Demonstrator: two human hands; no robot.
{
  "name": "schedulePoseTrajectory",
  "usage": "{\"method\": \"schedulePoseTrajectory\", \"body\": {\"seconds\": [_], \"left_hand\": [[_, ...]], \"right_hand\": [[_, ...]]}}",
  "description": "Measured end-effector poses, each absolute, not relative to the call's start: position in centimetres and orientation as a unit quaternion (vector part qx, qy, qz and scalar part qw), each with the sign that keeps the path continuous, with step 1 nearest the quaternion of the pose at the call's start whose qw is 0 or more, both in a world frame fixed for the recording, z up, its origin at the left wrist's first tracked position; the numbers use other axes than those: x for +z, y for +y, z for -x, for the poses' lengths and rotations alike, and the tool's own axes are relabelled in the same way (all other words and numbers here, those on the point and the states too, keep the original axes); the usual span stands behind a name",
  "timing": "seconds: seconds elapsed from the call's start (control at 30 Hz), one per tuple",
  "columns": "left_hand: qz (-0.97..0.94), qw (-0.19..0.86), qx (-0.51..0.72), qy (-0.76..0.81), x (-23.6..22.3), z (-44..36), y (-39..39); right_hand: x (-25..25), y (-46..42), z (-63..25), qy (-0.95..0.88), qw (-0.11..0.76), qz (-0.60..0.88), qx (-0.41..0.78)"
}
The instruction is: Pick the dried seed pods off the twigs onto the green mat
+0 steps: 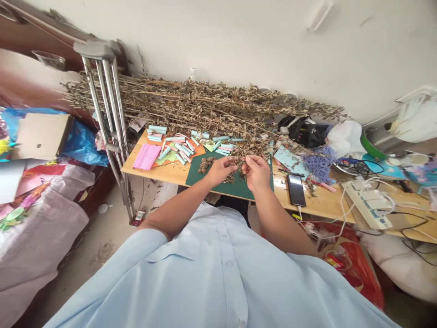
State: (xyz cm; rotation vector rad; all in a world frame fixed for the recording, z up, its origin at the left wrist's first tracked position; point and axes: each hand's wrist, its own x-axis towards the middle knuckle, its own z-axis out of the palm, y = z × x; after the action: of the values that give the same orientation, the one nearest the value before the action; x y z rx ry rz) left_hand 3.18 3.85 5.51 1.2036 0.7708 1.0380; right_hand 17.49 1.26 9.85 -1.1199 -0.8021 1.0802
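Both my hands meet over a dark green cutting mat (196, 175) on a wooden table (164, 172). My left hand (221, 170) is closed, pinching a small dried plant sprig (238, 161) at its fingertips. My right hand (256, 172) is closed on the other end of the same sprig. A small heap of dried buds (205, 164) lies on the mat just left of my left hand. Behind the mat stretches a long pile of dried leafy branches (205, 105).
Rolled pastel paper tubes (180, 148) and pink paper (146, 156) lie at the table's left. A phone (296, 190), power strip (367, 203), cables and black bag (309, 132) crowd the right. Metal crutches (109, 114) lean at the table's left edge. Bags cover the floor at both sides.
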Motion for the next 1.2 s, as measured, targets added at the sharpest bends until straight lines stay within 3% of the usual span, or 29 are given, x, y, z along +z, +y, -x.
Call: {"method": "schedulePoseTrajectory", "body": {"seconds": [0.27,0.47,1.2], "left_hand": [[-0.391,0.712,0.43,0.395,5.7,-2.1,3.1],[-0.328,0.798,0.436,0.257,7.5,-2.0,2.4],[-0.366,0.747,0.432,0.348,6.7,-2.8,1.9]], "right_hand": [[9.7,1.1,-18.3,-0.326,0.664,0.474,0.478],[8.9,0.3,-17.7,-0.35,0.632,0.473,0.504],[7.1,-0.4,-17.7,-0.366,0.619,0.509,0.474]]}}
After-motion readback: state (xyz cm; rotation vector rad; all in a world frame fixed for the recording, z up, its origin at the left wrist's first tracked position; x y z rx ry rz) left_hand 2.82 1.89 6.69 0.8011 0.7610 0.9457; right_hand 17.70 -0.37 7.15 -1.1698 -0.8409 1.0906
